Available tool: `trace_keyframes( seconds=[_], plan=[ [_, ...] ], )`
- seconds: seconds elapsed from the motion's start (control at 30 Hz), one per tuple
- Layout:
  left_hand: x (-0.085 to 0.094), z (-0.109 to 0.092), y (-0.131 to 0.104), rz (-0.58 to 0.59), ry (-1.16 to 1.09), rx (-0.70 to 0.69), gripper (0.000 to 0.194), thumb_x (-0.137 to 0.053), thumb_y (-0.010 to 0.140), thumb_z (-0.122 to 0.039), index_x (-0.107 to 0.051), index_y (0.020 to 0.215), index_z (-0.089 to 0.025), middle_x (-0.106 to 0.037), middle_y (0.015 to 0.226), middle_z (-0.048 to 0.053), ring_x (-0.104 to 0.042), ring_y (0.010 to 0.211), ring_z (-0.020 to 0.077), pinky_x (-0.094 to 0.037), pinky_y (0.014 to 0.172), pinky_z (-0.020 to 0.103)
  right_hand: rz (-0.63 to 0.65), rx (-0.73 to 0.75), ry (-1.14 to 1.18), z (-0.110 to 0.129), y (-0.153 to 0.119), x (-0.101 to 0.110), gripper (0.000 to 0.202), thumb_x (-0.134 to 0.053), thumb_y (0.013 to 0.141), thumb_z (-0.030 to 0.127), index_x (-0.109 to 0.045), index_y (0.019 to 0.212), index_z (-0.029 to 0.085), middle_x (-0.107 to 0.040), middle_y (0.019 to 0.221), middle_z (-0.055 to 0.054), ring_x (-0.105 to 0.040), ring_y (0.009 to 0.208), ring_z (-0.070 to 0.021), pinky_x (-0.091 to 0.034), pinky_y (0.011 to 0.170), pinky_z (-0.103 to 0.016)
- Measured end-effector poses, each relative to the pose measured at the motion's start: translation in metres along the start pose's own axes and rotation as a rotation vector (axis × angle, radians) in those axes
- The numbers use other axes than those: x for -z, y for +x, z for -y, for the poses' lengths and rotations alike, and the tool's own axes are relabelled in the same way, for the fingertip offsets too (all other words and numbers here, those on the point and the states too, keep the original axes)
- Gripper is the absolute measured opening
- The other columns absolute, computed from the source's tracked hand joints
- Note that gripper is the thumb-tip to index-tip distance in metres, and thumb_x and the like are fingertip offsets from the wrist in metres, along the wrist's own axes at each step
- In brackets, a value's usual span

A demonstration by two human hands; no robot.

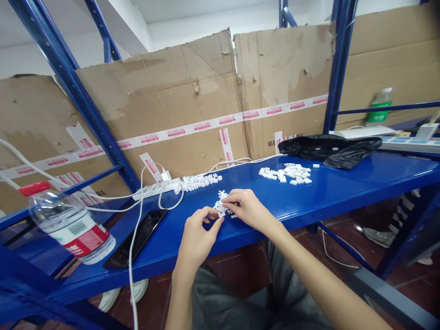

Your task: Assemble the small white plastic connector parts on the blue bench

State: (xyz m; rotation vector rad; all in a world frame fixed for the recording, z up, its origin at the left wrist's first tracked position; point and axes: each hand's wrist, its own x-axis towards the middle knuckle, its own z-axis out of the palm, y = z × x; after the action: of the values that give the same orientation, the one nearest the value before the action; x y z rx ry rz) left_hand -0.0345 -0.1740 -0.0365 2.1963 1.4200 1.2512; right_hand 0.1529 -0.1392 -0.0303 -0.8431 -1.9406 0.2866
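Close to the front edge of the blue table (240, 233), both hands meet over a small heap of tiny white plastic pieces (222, 196). My left hand (201, 229) has thumb and forefinger closed around a small white plastic piece (222, 214). From the right, my right hand (242, 206) reaches in with its fingers pinched together at the same piece; what lies between those fingertips is too small to make out. Behind the hands lies a row of white plastic parts (201, 182). Another pile of white blocks (292, 173) sits further right.
A power strip (156, 189) with white cables stands at the back left. Nearer are a black tray (137, 238) and a large water bottle (75, 229). At the back right lies a black plastic bag (330, 147). Cardboard (192, 101) walls the back.
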Motion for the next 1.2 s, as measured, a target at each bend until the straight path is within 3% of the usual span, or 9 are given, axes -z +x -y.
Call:
trace_keyframes(
  seconds=[0.13, 0.3, 0.8, 1.03, 1.2],
  plan=[
    [-0.0009, 0.0019, 0.0012, -0.034, -0.112, 0.075, 0.016, -0.071, 0.084, -0.037, -0.076, 0.091, -0.023, -0.077, 0.087, 0.003, -0.068, 0.078, 0.0207, -0.053, 0.076, 0.033, -0.011, 0.024, 0.064, -0.0007, -0.0014, 0.0002, 0.019, -0.065, 0.091, 0.005, -0.080, 0.091, 0.017, -0.077, 0.092, -0.006, -0.070, 0.086, -0.0177, -0.052, 0.080, -0.028],
    [0.0005, 0.0038, 0.0015, -0.053, -0.199, 0.126, 0.019, -0.075, 0.082, -0.038, -0.077, 0.092, -0.022, -0.078, 0.087, 0.003, -0.070, 0.081, 0.0207, -0.054, 0.076, 0.031, -0.043, -0.068, 0.133, -0.0011, -0.0025, -0.0004, 0.016, -0.069, 0.088, 0.007, -0.080, 0.089, 0.018, -0.079, 0.092, -0.004, -0.073, 0.085, -0.0182, -0.053, 0.079, -0.028],
    [0.0007, 0.0006, 0.0010, -0.046, -0.143, 0.092, 0.017, -0.073, 0.084, -0.035, -0.080, 0.095, -0.024, -0.076, 0.085, 0.000, -0.061, 0.070, 0.0159, -0.049, 0.071, 0.027, -0.002, -0.264, 0.525, -0.0058, -0.0057, -0.0012, 0.006, -0.075, 0.079, 0.020, -0.080, 0.082, 0.018, -0.079, 0.084, -0.004, -0.074, 0.082, -0.0194, -0.055, 0.074, -0.028],
    [0.0013, 0.0003, 0.0005, -0.045, -0.158, 0.087, 0.018, -0.073, 0.085, -0.037, -0.080, 0.095, -0.024, -0.077, 0.085, 0.001, -0.062, 0.069, 0.0157, -0.049, 0.070, 0.027, 0.082, -0.349, 0.699, -0.0031, -0.0049, 0.0021, 0.014, -0.076, 0.076, 0.023, -0.081, 0.087, 0.016, -0.080, 0.086, -0.007, -0.075, 0.083, -0.0209, -0.057, 0.077, -0.031],
    [0.0027, -0.0006, -0.0002, -0.044, -0.167, 0.075, 0.017, -0.073, 0.085, -0.036, -0.080, 0.094, -0.023, -0.077, 0.085, 0.001, -0.063, 0.069, 0.0156, -0.050, 0.070, 0.027, 0.096, -0.380, 0.686, -0.0027, -0.0054, 0.0018, 0.021, -0.077, 0.075, 0.027, -0.082, 0.092, 0.015, -0.079, 0.082, -0.007, -0.074, 0.076, -0.0194, -0.056, 0.075, -0.031]
  ],
)
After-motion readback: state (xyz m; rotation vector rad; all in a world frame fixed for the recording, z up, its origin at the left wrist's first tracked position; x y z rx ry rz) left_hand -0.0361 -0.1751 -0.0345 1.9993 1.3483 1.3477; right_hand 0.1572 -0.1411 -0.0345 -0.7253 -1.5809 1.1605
